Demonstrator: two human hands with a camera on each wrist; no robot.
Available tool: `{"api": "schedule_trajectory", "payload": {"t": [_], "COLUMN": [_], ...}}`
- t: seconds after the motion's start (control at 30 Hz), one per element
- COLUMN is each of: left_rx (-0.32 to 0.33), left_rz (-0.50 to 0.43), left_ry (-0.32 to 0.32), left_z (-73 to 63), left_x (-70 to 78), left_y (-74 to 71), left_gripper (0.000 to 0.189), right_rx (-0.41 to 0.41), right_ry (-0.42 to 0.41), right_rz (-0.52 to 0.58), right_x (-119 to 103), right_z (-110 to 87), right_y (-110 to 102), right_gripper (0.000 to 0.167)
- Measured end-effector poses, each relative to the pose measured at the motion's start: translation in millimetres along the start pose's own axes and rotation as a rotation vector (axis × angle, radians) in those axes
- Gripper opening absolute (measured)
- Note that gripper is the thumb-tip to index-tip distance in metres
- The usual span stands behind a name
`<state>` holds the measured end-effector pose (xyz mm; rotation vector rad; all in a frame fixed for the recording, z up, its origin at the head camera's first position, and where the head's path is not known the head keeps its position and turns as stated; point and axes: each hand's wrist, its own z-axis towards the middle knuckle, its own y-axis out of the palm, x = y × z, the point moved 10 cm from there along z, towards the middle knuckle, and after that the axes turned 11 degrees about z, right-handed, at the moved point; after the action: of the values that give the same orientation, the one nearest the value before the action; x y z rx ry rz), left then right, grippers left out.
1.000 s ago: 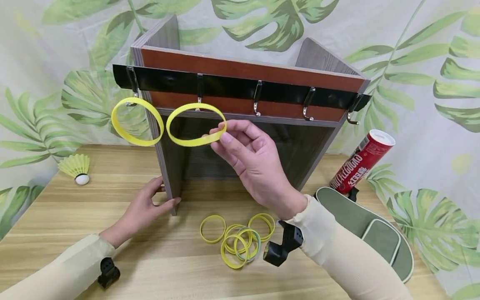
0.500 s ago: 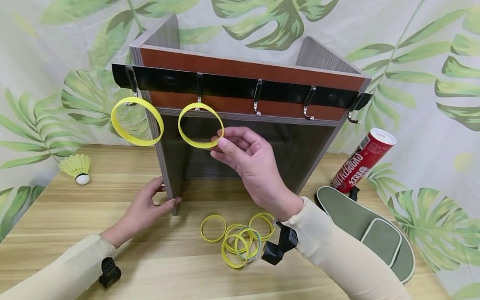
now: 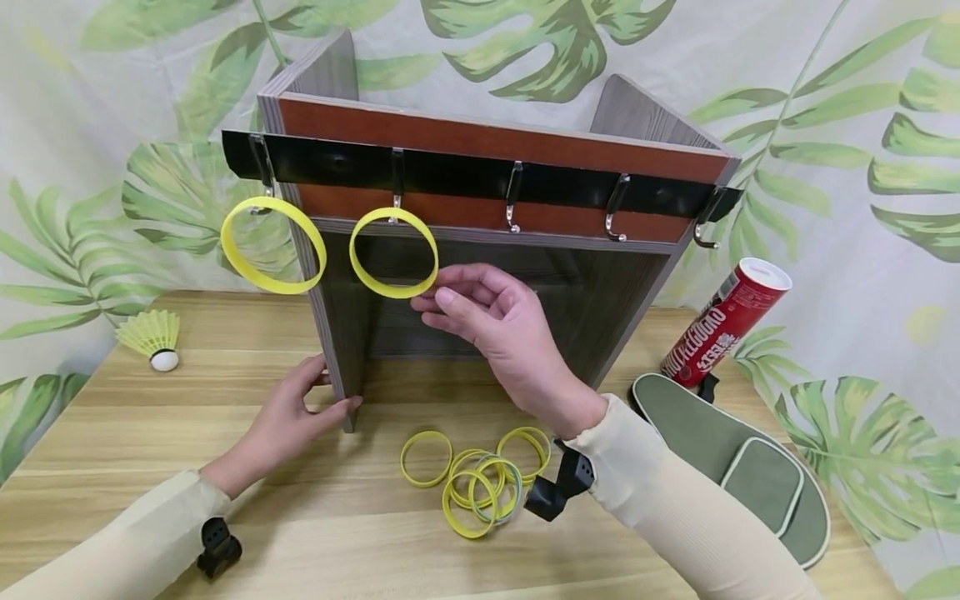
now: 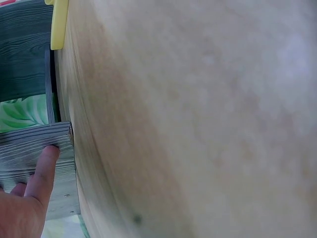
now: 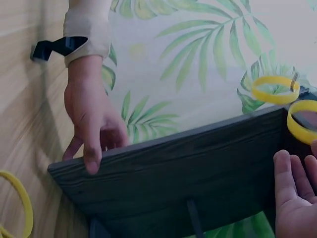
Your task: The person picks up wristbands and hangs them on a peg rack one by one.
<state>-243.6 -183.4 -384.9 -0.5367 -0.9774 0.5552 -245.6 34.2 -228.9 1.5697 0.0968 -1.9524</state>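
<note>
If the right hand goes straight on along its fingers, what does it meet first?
Likely the yellow band at the second hook from the left: the right hand is close beside its lower-right edge; whether they touch is unclear.

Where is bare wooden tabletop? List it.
Free: pale wooden tabletop between yellow shuttlecock and left hand, and between left beige sleeve and loose yellow round bands. Crowded: right side, green fabric case, red cylindrical can.

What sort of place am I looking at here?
Probably an indoor tabletop staged for recording, though I can't be sure: a leaf-print backdrop spreads behind the wood-grain table, and each sleeve bears a black wrist camera.
</note>
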Motion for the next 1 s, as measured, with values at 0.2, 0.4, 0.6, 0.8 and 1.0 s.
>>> {"api": "schedule_trajectory", "payload": {"t": [0.2, 0.4, 0.6, 0.8, 1.0], "left_rx": [-0.003, -0.006, -0.011, -0.005, -0.007], "left_rz": [0.0, 0.003, 0.002, -0.001, -0.002], "left_ry": [-0.006, -0.015, -0.011, -0.004, -0.013], "left_z": [-1.7, -2.0, -0.8, 0.5, 0.0], "left_x": [-1.0, -1.2, 0.4, 1.8, 0.8], "left_y": [0.0, -0.1, -0.3, -0.4, -0.1], "left_gripper": [0.052, 0.051, 0.05, 0.047, 0.047], "right_rx": [-0.049, -0.194, -0.45, -0.643, -0.739], "right_ry": [0.12, 0.349, 0.513, 0.598, 0.584], "right_rz": [-0.113, -0.339, -0.574, -0.795, -0.99], "right_x": [24, 67, 103, 126, 134], "right_z": [1.6, -5.8, -27.0, -48.3, -55.7], "right_y": [-12, -25, -31, -30, -26], "right_gripper": [0.024, 0.025, 0.019, 0.013, 0.007]}}
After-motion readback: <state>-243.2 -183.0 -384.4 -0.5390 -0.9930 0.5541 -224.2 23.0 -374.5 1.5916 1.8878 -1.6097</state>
